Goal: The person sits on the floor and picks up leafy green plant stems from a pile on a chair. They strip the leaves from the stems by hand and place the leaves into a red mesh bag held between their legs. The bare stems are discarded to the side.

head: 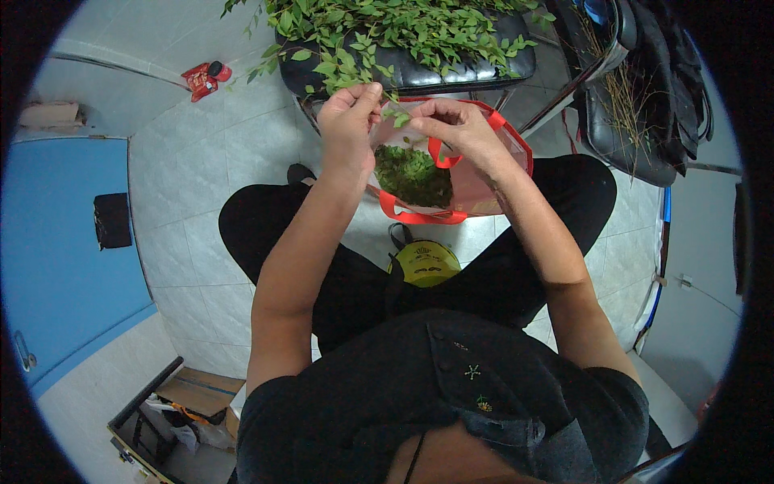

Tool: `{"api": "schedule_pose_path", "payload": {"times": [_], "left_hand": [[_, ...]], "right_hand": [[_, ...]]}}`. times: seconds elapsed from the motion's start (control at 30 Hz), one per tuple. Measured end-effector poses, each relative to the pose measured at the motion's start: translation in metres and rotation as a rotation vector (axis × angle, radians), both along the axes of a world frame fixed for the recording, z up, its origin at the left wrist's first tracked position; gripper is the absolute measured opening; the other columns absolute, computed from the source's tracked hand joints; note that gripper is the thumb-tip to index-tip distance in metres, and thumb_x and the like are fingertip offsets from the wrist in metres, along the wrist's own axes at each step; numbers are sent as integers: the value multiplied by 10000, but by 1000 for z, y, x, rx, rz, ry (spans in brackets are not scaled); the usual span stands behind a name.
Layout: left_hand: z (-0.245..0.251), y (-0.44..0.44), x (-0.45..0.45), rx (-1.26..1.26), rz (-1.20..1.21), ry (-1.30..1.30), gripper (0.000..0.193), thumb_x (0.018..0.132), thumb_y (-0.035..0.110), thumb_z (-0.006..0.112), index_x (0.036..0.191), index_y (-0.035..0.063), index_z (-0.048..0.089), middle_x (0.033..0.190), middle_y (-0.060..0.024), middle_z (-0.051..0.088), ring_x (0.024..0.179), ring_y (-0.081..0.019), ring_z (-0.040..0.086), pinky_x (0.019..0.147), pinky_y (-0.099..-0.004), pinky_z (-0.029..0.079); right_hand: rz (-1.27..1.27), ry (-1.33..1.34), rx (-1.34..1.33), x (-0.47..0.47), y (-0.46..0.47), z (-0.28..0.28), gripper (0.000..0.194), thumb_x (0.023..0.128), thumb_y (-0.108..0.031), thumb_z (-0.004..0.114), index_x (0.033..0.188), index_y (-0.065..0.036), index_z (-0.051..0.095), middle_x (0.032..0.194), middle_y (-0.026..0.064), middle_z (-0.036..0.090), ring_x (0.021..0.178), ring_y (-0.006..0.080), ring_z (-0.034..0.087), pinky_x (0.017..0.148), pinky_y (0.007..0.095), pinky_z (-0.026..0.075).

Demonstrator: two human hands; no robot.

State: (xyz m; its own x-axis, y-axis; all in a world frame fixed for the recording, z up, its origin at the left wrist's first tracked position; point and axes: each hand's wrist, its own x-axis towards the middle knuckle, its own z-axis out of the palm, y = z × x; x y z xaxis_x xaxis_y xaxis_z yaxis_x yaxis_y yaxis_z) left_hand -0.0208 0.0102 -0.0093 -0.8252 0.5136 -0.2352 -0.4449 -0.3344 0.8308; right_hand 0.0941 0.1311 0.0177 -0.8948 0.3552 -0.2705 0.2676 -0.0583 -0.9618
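Observation:
Pinched between the thumb and fingers of my left hand is a thin leafy stem. My right hand grips the same stem farther right, thumb against fingertips. A few green leaves hang between the two hands. Below them stands a red-trimmed bag with red handles, its mouth facing up. Loose green leaves lie inside it. Just beyond my hands, a heap of leafy branches covers much of a black padded chair seat.
On the right, bare twigs lie over another black chair. A yellow-green round object with a strap sits on the tiled floor between my legs. A red packet is at the far left wall; a cardboard box is at lower left.

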Motion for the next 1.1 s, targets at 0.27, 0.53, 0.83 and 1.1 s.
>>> {"api": "schedule_pose_path", "payload": {"times": [0.27,0.53,0.83,1.1], "left_hand": [[-1,3,10,-55,-30,30,87,798,70,625,826,30,553,715,-16,548,622,-91,489,568,-212,377],[-2,-5,-15,129,-98,-43,97,811,82,615,793,4,558,750,-57,572,638,-109,487,588,-232,386],[0,-10,-22,231,-276,-93,88,843,99,579,857,12,573,822,-62,591,701,-119,509,627,-240,388],[-7,-6,-6,206,-194,-168,114,872,141,544,904,35,567,892,-44,580,727,-121,512,629,-250,395]], "right_hand": [[88,-14,178,1,5,-26,115,792,-140,638,779,-29,614,706,-11,589,635,39,500,552,195,402],[256,-199,687,12,22,-41,167,733,-10,587,894,30,611,795,63,609,784,133,566,709,270,456],[91,78,-216,2,12,-13,223,844,-215,593,887,0,636,795,31,631,691,102,563,652,244,461],[-12,68,-15,7,0,-7,148,846,-169,587,824,-29,631,686,-1,589,583,55,505,521,196,396]]}}
